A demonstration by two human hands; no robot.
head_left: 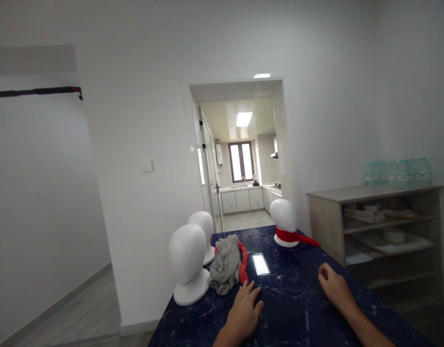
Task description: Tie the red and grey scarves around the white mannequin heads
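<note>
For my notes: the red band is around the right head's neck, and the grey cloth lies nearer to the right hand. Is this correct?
One mistake: the head camera view shows the grey cloth nearer to the left hand. The rest holds.

A glossy, marble-veined finish is seen on the tabletop (290, 289), a smooth, matt one on the heads (187, 253). Wrinkled cloth is shown by the grey bundle (223, 265), clear plastic by the bottles (398, 173).

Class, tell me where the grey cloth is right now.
In the head view, the grey cloth lies on the left side of the blue table, right of two white model heads and just beyond the left hand.
</note>
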